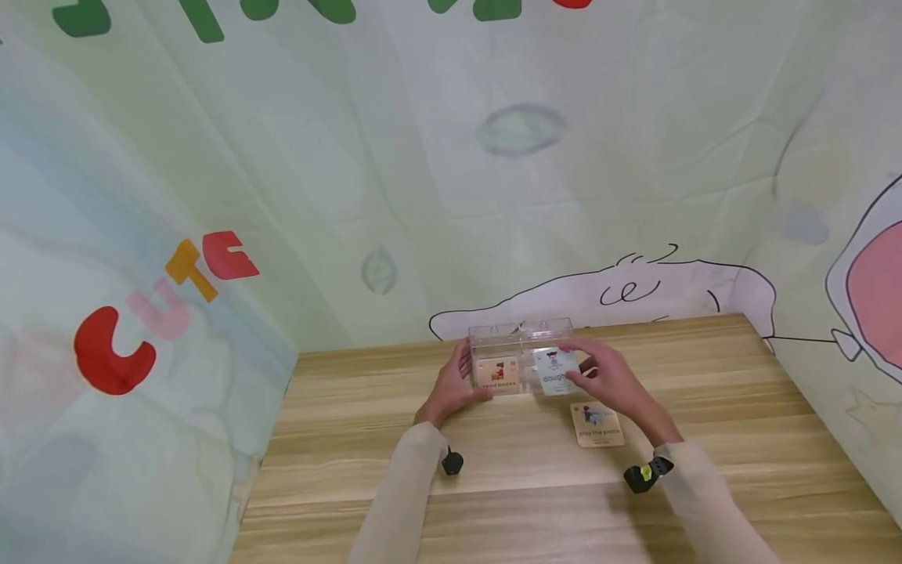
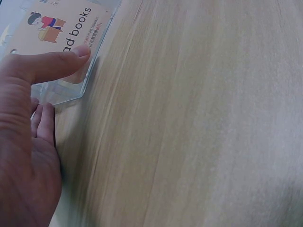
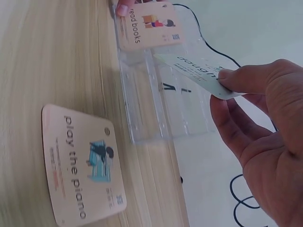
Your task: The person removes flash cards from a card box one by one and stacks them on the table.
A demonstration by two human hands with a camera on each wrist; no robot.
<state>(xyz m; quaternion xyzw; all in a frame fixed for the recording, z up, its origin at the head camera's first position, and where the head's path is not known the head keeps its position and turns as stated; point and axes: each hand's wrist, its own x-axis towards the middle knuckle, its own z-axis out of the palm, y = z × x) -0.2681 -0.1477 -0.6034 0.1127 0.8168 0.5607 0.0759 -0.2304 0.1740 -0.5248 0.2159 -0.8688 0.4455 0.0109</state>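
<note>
A clear plastic card box [image 1: 496,337] with two side-by-side compartments stands near the table's back edge. My left hand [image 1: 451,389] grips its left end, thumb [image 2: 71,56] across the front and fingers at the side. In the left compartment sits an orange "read books" card [image 1: 499,374]. My right hand [image 1: 611,381] pinches a pale blue card [image 1: 554,374] between thumb and fingers; its word is partly covered. In the right wrist view that card [image 3: 196,75] is tilted in front of the right compartment, where no card shows.
A "play the piano" card [image 1: 597,425] lies flat on the wooden table [image 1: 507,509], in front of the box's right side. Behind the table hangs a printed cloth backdrop [image 1: 395,157]. A black band with a device [image 1: 643,476] is on the right wrist.
</note>
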